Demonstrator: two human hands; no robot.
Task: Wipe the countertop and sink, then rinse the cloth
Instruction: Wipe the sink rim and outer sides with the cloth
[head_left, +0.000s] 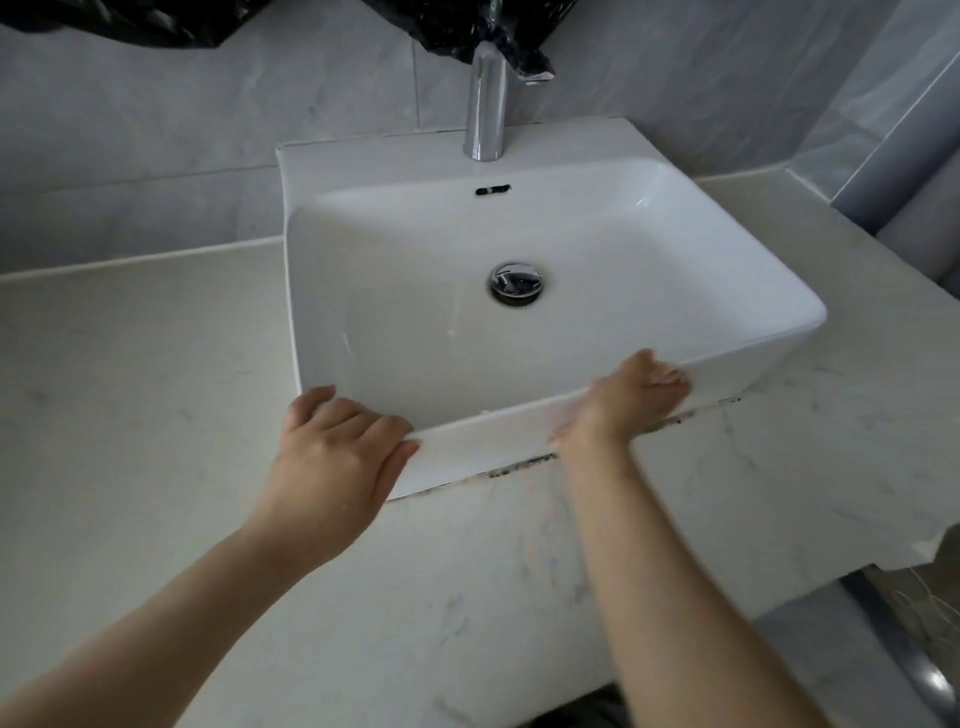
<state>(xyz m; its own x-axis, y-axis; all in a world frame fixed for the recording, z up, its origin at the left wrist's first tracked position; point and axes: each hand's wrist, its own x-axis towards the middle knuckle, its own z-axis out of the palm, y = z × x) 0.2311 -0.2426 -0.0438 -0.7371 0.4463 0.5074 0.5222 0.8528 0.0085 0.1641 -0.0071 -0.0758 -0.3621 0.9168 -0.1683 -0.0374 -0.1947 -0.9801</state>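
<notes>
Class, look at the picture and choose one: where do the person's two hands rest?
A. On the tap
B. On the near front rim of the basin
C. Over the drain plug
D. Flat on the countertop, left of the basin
B: the left hand and the right hand both lie on the front rim of the basin, apart from the tap and the drain plug.

white sink (363, 291), marbled countertop (130, 415)

The sink (519, 332) sits on the desk (130, 415), faucet (485, 104) at its back rim, drain (516, 283) in the basin; both hands rest on its front rim.
</notes>
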